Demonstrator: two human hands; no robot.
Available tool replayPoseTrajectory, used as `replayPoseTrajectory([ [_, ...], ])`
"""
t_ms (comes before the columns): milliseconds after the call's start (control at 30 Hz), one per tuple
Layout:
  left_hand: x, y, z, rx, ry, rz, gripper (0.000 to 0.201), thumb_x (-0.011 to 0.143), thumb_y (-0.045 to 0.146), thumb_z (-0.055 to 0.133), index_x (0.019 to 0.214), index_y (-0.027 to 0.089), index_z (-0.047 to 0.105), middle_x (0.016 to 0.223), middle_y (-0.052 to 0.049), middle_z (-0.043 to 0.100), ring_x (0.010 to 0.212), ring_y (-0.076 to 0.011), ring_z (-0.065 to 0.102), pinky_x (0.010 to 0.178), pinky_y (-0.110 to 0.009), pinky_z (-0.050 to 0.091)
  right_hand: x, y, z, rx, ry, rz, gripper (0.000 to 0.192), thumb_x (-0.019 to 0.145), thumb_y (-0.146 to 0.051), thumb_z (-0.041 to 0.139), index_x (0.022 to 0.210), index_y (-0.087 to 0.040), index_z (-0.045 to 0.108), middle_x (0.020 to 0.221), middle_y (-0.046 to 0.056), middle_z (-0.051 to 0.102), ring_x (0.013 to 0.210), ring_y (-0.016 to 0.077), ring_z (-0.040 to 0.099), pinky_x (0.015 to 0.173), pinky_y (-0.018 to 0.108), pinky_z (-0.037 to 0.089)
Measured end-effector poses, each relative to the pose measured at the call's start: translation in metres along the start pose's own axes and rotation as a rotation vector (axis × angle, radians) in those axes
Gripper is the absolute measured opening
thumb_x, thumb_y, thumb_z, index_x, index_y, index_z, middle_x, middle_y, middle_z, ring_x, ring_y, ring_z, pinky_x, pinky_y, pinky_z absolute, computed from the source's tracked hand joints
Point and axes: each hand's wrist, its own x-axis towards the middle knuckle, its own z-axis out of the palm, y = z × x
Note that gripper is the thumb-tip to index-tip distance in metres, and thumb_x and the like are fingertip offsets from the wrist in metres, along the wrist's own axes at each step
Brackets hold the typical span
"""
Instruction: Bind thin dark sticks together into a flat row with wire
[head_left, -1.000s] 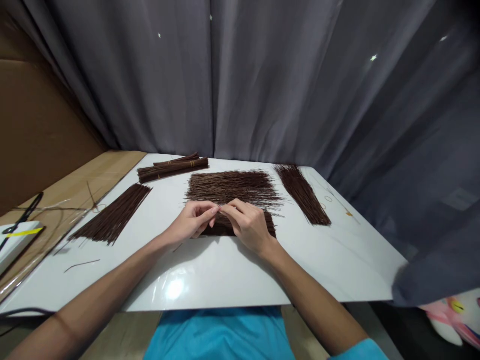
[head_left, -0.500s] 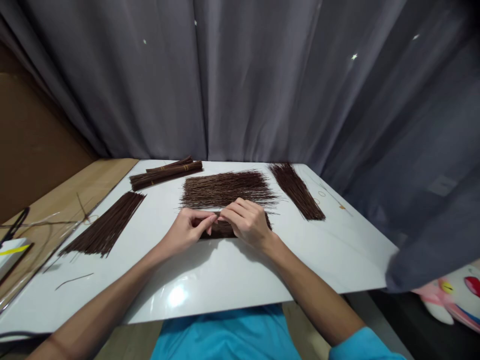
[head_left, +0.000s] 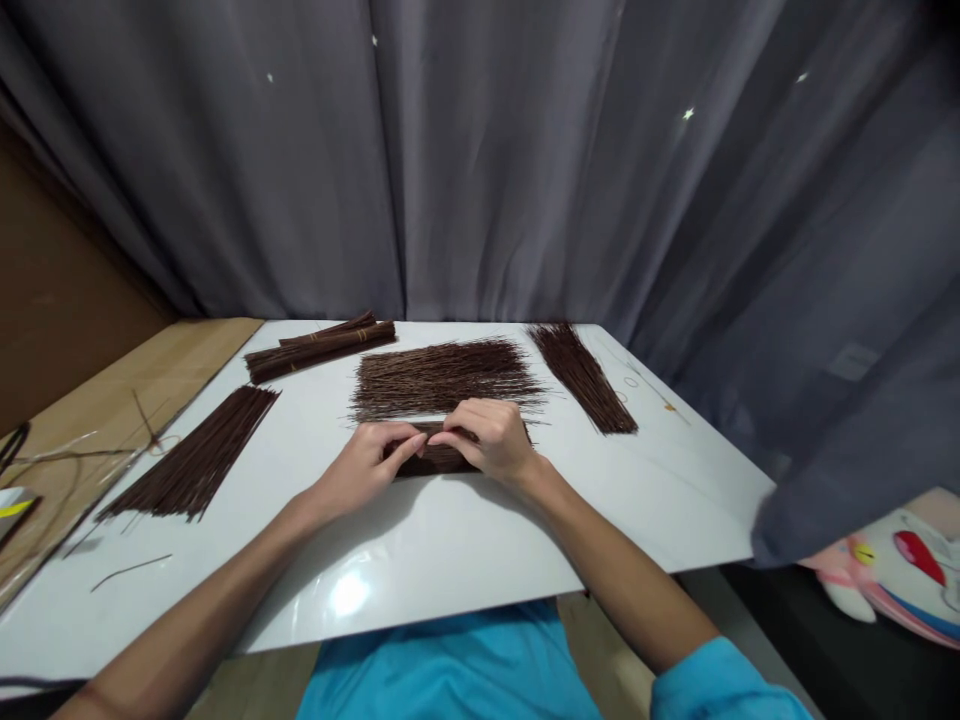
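Already, two stick bundles lie banded; the left pile, right pile and middle pile sit loose. Over the near pile, my left hand and right hand hold thumbs close to fingertips; whether they pinch anything, I can't tell.

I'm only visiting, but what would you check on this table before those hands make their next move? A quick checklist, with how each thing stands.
1. Both hands in view: ok; the left hand and right hand are at the near sticks.
2. What the fingers pinch: cannot tell; too small to make out.
3. Near sticks resting on the white table: ok.
4. Banded bundles away from the hands: ok, at the far left.
5. Every stick in a group: not ok; a lone stick lies apart at the near left.
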Motion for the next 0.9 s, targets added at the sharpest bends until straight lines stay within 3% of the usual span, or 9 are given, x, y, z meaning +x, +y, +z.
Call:
replayPoseTrajectory([
  [267, 0.002, -0.004, -0.004, 0.017, -0.005, 0.005, 0.039, 0.109, 0.042, 0.054, 0.092, 0.019, 0.081, 0.09, -0.006, 0.077, 0.08, -0.0195, 0.067, 0.077, -0.03, 0.047, 0.001, 0.0, 0.005, -0.047, 0.007, 0.003, 0.03, 0.104, -0.045, 0.07, 0.088, -0.02, 0.073, 0.083, 0.004, 0.076, 0.074, 0.0174, 0.064, 0.072, 0.032, 0.044],
  [433, 0.004, -0.017, -0.004, -0.187, 0.02, -0.108, 0.044, 0.103, 0.048, 0.063, 0.081, 0.014, 0.08, 0.068, -0.003, 0.066, 0.062, -0.0139, 0.052, 0.059, -0.026, 0.037, 0.0, -0.004, 0.005, -0.078, -0.004, -0.021, 0.032, 0.106, -0.046, 0.066, 0.088, -0.02, 0.072, 0.083, 0.005, 0.074, 0.074, 0.0173, 0.064, 0.072, 0.031, 0.043],
  [633, 0.003, -0.026, -0.004, -0.345, 0.004, -0.213, 0.038, 0.095, 0.048, 0.075, 0.084, 0.012, 0.083, 0.062, -0.002, 0.06, 0.053, -0.0097, 0.04, 0.049, -0.024, 0.027, -0.001, -0.006, 0.005, -0.049, 0.032, 0.002, 0.028, 0.106, -0.044, 0.068, 0.092, -0.02, 0.074, 0.086, 0.005, 0.076, 0.074, 0.017, 0.067, 0.073, 0.031, 0.045],
  [767, 0.003, -0.023, -0.006, -0.362, -0.014, -0.22, 0.037, 0.094, 0.048, 0.075, 0.086, 0.013, 0.084, 0.061, -0.002, 0.061, 0.052, -0.0099, 0.04, 0.048, -0.023, 0.028, -0.001, -0.006, 0.007, -0.012, 0.045, 0.036, 0.025, 0.104, -0.042, 0.071, 0.091, -0.021, 0.076, 0.086, 0.005, 0.078, 0.076, 0.0183, 0.069, 0.076, 0.032, 0.047],
  [900, 0.004, -0.02, -0.007, -0.252, -0.017, -0.122, 0.042, 0.098, 0.048, 0.069, 0.079, 0.013, 0.081, 0.063, -0.003, 0.063, 0.057, -0.0121, 0.047, 0.053, -0.024, 0.034, 0.0, -0.004, 0.009, 0.022, 0.04, 0.081, 0.028, 0.103, -0.045, 0.072, 0.089, -0.021, 0.076, 0.087, 0.005, 0.08, 0.077, 0.0188, 0.07, 0.077, 0.033, 0.047],
])
